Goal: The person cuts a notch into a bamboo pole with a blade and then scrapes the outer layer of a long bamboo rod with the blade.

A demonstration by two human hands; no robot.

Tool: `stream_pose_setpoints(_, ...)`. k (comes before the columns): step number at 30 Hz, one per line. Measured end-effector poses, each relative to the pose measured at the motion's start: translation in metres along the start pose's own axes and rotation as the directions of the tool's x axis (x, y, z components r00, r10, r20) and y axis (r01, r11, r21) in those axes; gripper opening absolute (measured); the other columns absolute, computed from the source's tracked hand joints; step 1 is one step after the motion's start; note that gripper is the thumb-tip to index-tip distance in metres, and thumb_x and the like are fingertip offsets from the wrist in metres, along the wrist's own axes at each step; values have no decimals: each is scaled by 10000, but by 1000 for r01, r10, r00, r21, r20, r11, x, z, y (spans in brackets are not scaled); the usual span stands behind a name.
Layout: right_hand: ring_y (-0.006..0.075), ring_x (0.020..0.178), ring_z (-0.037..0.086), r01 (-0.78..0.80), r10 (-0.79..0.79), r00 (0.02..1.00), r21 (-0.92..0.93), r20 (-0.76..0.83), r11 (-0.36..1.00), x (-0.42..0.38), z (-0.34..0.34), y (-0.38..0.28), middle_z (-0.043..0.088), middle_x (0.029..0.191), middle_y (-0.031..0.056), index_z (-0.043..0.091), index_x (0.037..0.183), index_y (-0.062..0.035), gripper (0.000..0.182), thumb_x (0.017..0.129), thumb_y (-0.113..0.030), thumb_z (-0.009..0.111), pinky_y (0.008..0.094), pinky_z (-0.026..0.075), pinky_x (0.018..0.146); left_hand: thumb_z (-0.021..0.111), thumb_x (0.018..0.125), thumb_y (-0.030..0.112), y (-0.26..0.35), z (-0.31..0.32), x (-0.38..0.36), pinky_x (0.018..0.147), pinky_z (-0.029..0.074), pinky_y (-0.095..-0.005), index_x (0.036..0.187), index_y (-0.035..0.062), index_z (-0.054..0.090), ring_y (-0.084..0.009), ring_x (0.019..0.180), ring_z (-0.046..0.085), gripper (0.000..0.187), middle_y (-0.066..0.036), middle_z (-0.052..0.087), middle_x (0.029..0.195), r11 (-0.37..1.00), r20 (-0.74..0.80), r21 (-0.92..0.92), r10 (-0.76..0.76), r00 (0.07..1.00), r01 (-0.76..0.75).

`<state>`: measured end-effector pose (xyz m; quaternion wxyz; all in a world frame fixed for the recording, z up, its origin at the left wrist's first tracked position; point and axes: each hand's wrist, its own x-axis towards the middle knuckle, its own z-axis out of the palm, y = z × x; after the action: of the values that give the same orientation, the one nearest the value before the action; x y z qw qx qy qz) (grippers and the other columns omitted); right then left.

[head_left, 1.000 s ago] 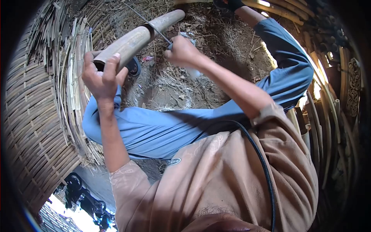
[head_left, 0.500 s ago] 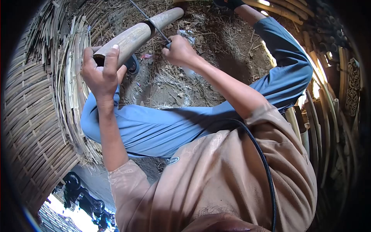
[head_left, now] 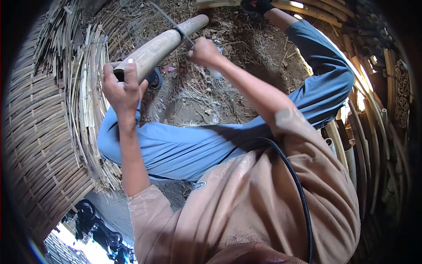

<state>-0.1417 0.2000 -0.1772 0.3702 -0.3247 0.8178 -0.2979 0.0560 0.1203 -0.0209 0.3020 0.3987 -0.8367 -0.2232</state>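
Note:
A thick bamboo piece (head_left: 154, 52) slants from my left hand up to the right, its hollow end toward me. My left hand (head_left: 122, 88) grips that near end, with the thumb on top. A long thin blade (head_left: 164, 15) crosses the bamboo at a dark band near its far part. Its handle is in my right hand (head_left: 205, 52), which is closed just right of the bamboo; most of the handle is hidden by the fingers.
Woven bamboo matting (head_left: 39, 145) curves along the left, beside a pile of split strips (head_left: 90, 79). Bamboo poles (head_left: 360, 145) stand at the right. My bent legs (head_left: 184, 145) cross below the hands. Motorbikes (head_left: 101, 233) show at the lower left.
My left hand and the near end of the bamboo have shifted slightly right. My right hand has moved a little up and right, with the blade still across the bamboo.

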Motion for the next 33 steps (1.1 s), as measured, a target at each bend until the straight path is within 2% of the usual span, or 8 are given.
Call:
stream_pose_setpoints(1, 378, 943, 729, 0, 0, 999, 11, 50, 1000, 4, -9, 3, 723, 974, 283, 699, 1000, 96, 307, 837, -162, 663, 447, 583, 865, 765, 801, 375, 3, -2, -2, 712, 517, -442, 960, -2, 591, -325, 744, 627, 444, -196, 636, 821, 1000, 22, 10, -7, 1000, 7)
stream_pose_setpoints(5, 318, 736, 706, 128, -129, 991, 52, 20, 990, -39, -10, -10, 700, 794, 231, 652, 856, 70, 209, 860, -138, 637, 450, 589, 761, 646, 937, 369, -4, -2, 8, 718, 506, -376, 990, -7, 623, -224, 740, 626, 380, -154, 662, 784, 995, -1, 76, 66, 998, -66)
stream_pose_setpoints(8, 268, 699, 689, 117, -128, 985, 95, 118, 989, -58, -18, -17, 689, 757, 191, 653, 842, 50, 168, 870, -111, 615, 429, 594, 724, 646, 930, 355, -16, -4, 9, 722, 509, -378, 1004, -13, 622, -241, 756, 639, 376, -163, 664, 801, 983, 26, 93, 156, 987, -158)
stream_pose_setpoints(10, 249, 684, 688, 88, -87, 994, -7, 72, 996, -14, -12, 11, 694, 759, 185, 653, 829, 62, 180, 880, -106, 612, 410, 602, 708, 714, 850, 409, -8, -5, 5, 785, 510, -471, 996, -5, 610, -387, 856, 637, 451, -211, 641, 923, 969, 102, 54, 236, 967, -242)
stream_pose_setpoints(19, 327, 704, 719, 281, -275, 953, -38, 125, 959, -47, -45, -16, 655, 670, 253, 661, 761, 90, 246, 810, -150, 686, 466, 562, 720, 704, 849, 357, -8, -3, 10, 778, 514, -450, 998, 11, 615, -365, 838, 641, 387, -180, 629, 921, 944, 105, 73, 312, 944, -320)
stream_pose_setpoints(22, 314, 698, 722, 255, -258, 966, -142, -1, 957, 0, -30, 12, 678, 691, 237, 673, 784, 92, 258, 840, -159, 673, 455, 576, 730, 707, 847, 352, 0, -2, 8, 771, 516, -441, 1001, 11, 613, -361, 837, 641, 386, -173, 625, 917, 916, 109, 52, 392, 914, -399)
stream_pose_setpoints(29, 286, 721, 714, 128, -115, 985, -95, 129, 987, -8, -40, -1, 702, 773, 221, 659, 799, 62, 201, 879, -120, 633, 434, 592, 715, 703, 843, 380, -5, -4, 10, 800, 515, -445, 1020, 12, 619, -364, 876, 645, 417, -169, 631, 952, 917, 123, 72, 383, 916, -393)
stream_pose_setpoints(33, 389, 898, 727, 181, -171, 974, -54, 147, 982, -25, -35, 3, 719, 906, 281, 698, 884, 95, 303, 807, -198, 680, 464, 576, 857, 710, 842, 330, -15, -6, 12, 828, 517, -438, 1036, 2, 618, -367, 897, 648, 392, -177, 636, 981, 907, 133, 40, 411, 902, -419)
